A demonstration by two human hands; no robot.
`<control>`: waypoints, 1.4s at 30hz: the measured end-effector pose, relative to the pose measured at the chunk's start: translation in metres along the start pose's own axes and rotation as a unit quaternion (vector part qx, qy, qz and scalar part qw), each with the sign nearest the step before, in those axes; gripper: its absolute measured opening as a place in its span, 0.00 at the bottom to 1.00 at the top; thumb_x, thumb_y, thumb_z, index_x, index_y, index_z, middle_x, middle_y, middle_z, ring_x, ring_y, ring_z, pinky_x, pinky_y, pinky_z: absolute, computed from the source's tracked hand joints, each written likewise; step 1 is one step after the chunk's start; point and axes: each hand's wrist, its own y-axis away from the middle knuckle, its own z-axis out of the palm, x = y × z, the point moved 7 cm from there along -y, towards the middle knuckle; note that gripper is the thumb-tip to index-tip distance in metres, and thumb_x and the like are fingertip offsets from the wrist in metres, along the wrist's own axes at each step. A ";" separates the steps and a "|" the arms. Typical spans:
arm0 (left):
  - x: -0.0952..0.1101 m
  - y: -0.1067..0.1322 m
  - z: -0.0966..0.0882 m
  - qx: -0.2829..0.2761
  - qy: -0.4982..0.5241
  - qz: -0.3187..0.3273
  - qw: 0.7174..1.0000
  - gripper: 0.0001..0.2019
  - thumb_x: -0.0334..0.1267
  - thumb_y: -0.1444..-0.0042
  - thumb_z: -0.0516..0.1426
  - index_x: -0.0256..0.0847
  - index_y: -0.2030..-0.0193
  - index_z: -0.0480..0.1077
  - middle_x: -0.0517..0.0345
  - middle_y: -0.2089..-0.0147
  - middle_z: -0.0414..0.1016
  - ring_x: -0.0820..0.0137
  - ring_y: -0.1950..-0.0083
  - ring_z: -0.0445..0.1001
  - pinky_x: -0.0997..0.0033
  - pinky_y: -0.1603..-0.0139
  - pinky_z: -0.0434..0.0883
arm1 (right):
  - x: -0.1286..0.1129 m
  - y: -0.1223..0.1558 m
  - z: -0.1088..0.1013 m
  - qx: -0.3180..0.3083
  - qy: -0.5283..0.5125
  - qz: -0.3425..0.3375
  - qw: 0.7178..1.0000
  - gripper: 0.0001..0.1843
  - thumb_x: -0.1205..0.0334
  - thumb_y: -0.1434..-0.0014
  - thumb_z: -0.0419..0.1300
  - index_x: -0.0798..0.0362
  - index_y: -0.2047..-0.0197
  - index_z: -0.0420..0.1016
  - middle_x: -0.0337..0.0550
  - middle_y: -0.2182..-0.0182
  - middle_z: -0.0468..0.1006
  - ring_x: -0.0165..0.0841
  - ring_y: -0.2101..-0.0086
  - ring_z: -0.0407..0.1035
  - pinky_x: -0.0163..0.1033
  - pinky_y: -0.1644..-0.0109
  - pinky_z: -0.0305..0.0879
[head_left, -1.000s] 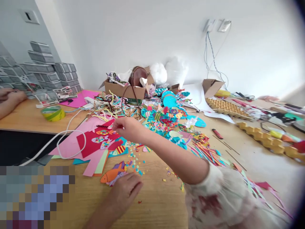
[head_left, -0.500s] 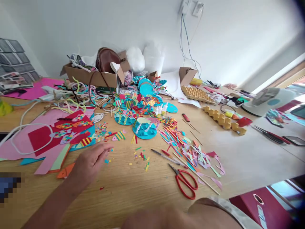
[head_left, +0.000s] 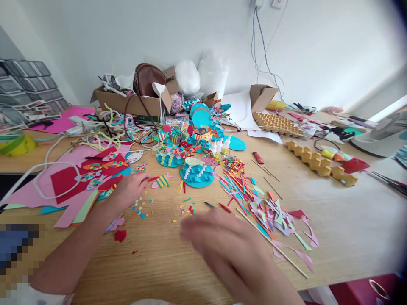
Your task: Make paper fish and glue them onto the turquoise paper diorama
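Note:
My left hand point(head_left: 132, 192) is low over the left-middle of the table, fingers curled together beside a striped paper fish point(head_left: 163, 181); whatever they hold, if anything, is hidden. Below its wrist lie a purple-pink paper fish point(head_left: 115, 224), a red paper scrap point(head_left: 120, 236) and small paper dots point(head_left: 142, 208). My right hand point(head_left: 227, 248), smeared by motion, hangs over the front middle with its fingers unclear. It covers the spot where red-handled scissors lay, and part of the pens point(head_left: 225, 207). Turquoise discs with paper waves point(head_left: 197, 174) stand beyond both hands.
Paper strips point(head_left: 237, 186), offcuts point(head_left: 273, 214) and a long thin stick point(head_left: 276, 248) lie right of centre. Egg-carton pieces point(head_left: 321, 163) sit farther right. Coloured paper sheets point(head_left: 32, 188) and a cord tangle are at left; a cardboard box point(head_left: 127, 101) stands behind.
My left hand has moved away from me toward the striped fish. My right hand has risen into view over the table, covering the scissors' spot. The camera view has shifted slightly.

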 end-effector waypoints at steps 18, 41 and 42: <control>-0.033 0.041 0.023 0.133 0.633 -0.187 0.739 0.10 0.27 0.61 0.58 0.37 0.67 0.69 0.60 0.70 0.72 0.76 0.70 0.71 0.80 0.71 0.68 | 0.018 -0.198 0.073 -0.061 0.162 0.064 0.983 0.17 0.74 0.43 0.48 0.57 0.53 0.71 0.53 0.53 0.71 0.41 0.51 0.64 0.40 0.55 0.64; -0.002 0.039 0.045 -0.004 0.573 -0.120 0.811 0.05 0.29 0.57 0.53 0.38 0.71 0.68 0.61 0.73 0.69 0.78 0.74 0.67 0.78 0.71 0.63 | 0.023 -0.210 0.070 -0.085 0.195 0.108 0.971 0.17 0.75 0.42 0.45 0.60 0.56 0.72 0.59 0.58 0.75 0.43 0.57 0.71 0.42 0.59 0.65; -0.003 0.038 0.045 -0.002 0.573 -0.120 0.811 0.05 0.29 0.56 0.53 0.38 0.71 0.68 0.61 0.73 0.69 0.78 0.74 0.67 0.78 0.71 0.63 | 0.024 -0.209 0.069 -0.084 0.196 0.110 0.971 0.17 0.75 0.43 0.45 0.60 0.56 0.72 0.59 0.58 0.75 0.43 0.57 0.71 0.42 0.59 0.65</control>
